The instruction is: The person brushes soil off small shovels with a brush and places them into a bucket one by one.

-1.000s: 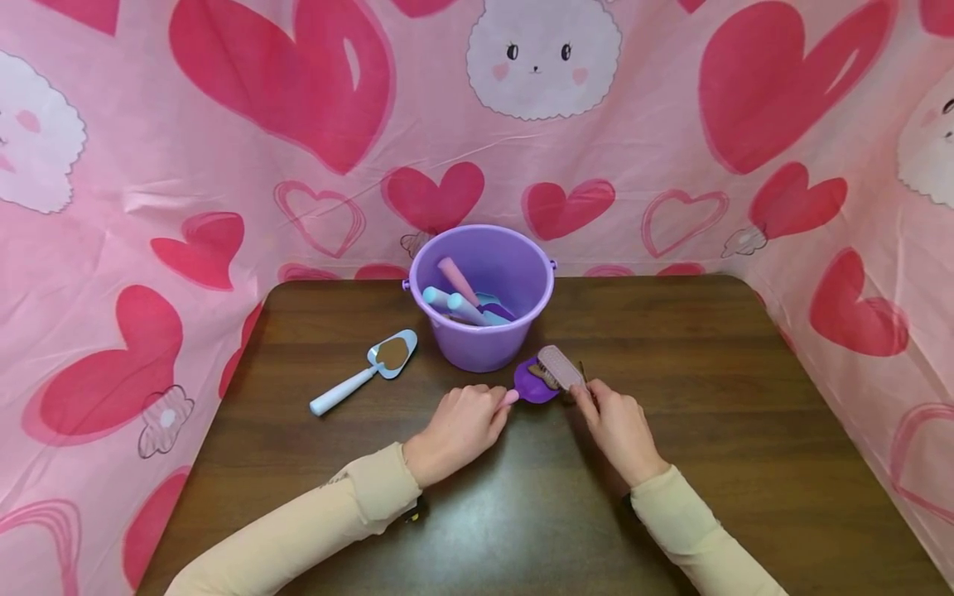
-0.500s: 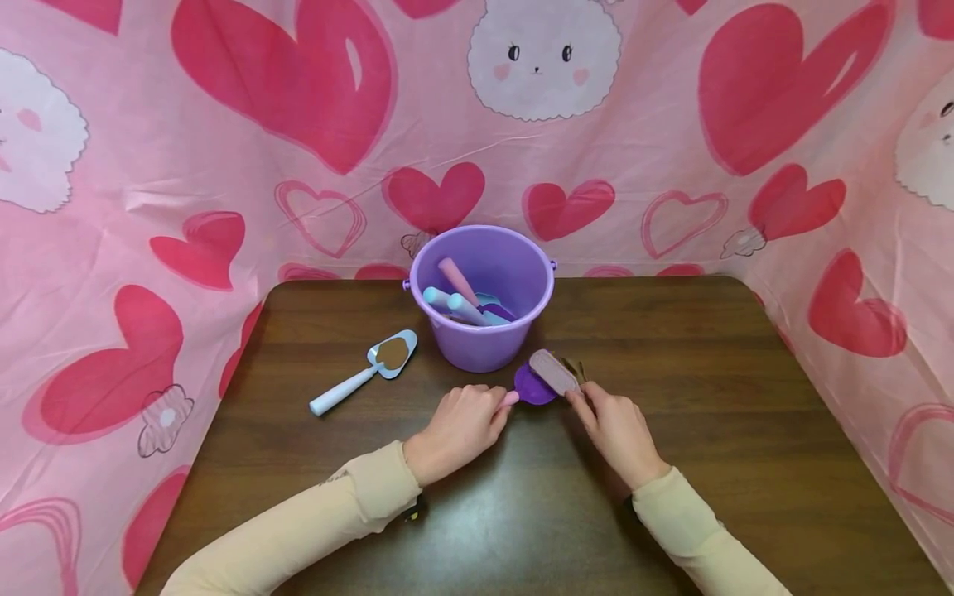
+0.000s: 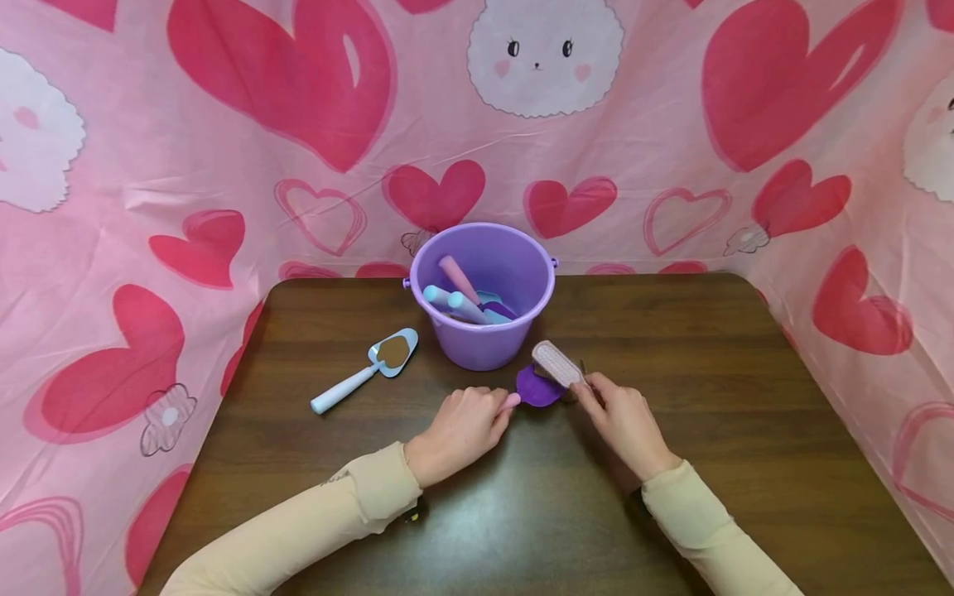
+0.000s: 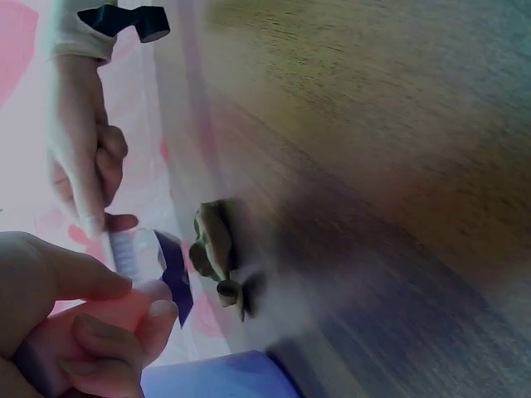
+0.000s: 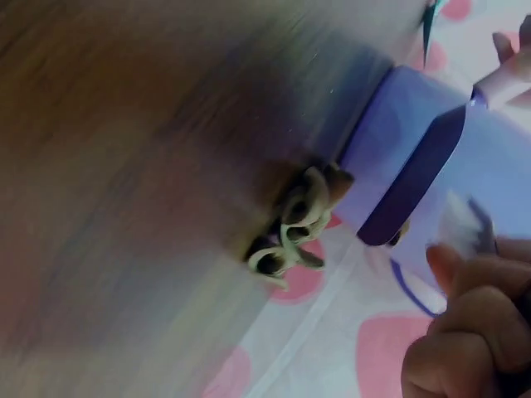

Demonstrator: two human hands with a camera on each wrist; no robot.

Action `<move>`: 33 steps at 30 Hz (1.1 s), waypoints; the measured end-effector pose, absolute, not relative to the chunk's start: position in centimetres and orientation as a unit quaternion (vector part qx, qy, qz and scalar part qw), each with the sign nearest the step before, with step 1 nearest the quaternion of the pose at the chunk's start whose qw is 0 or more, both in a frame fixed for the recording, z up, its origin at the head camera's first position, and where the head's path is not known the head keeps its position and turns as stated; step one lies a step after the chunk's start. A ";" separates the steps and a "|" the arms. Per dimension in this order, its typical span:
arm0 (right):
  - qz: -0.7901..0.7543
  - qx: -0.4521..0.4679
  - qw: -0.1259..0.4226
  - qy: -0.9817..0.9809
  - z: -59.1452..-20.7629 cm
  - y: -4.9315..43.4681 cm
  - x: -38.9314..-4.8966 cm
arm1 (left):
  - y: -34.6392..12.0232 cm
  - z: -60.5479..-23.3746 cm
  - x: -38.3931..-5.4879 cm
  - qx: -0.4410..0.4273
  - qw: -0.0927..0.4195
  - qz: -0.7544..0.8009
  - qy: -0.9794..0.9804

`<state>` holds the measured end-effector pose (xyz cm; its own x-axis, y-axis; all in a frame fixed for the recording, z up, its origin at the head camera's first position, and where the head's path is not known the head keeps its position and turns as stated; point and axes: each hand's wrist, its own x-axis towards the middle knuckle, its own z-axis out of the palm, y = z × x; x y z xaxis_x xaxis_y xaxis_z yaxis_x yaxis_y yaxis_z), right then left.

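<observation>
My left hand (image 3: 462, 426) grips the pink handle of a small toy shovel (image 3: 538, 389) with a purple blade. In the right wrist view the blade stands above the tabletop. My right hand (image 3: 629, 426) pinches a small brush (image 3: 557, 362) with a pale pink back, its head overlapping the blade's far right edge in the head view. Curled brown dry scraps (image 4: 214, 240) lie on the table close to the blade; the right wrist view shows these scraps (image 5: 290, 224) in front of the bucket. In the head view, brush and hand mostly hide them.
A purple bucket (image 3: 480, 343) stands just behind the shovel, holding several toy tools with pink and light-blue handles. To the left, a light-blue trowel (image 3: 346, 391) with a brown patch on its blade lies on the wooden table (image 3: 708, 348). Pink heart-patterned cloth surrounds the back and sides.
The brush shifted left and down over the purple blade, then back up and to the right. Brown scraps seen around the brush are now less visible. My left hand stays nearly still.
</observation>
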<state>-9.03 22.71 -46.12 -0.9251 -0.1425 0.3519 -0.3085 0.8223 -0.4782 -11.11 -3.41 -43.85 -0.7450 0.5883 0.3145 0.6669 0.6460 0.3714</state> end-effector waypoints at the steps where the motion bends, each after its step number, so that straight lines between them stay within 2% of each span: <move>1: 0.268 0.134 0.145 -0.943 -46.2 22.6 -8.9 | -3.4 -43.8 -11.1 -0.347 0.083 -0.238 -0.903; 5: 0.244 0.156 0.135 -0.948 -46.7 22.5 -8.5 | -3.4 -43.6 -11.2 -0.344 0.080 -0.242 -0.904; 17: 0.246 0.093 0.176 -0.949 -46.8 23.4 -8.7 | -3.2 -43.7 -11.0 -0.340 0.063 -0.242 -0.907; 22: 0.244 0.073 0.184 -0.949 -46.6 23.6 -8.8 | -3.2 -43.9 -11.0 -0.341 0.076 -0.238 -0.906; 30: 0.286 0.159 0.093 -0.940 -47.1 22.6 -8.4 | -3.2 -44.0 -11.0 -0.335 0.074 -0.240 -0.908; 33: 0.304 0.160 0.074 -0.936 -47.1 22.3 -8.4 | -3.2 -44.0 -11.0 -0.336 0.076 -0.244 -0.907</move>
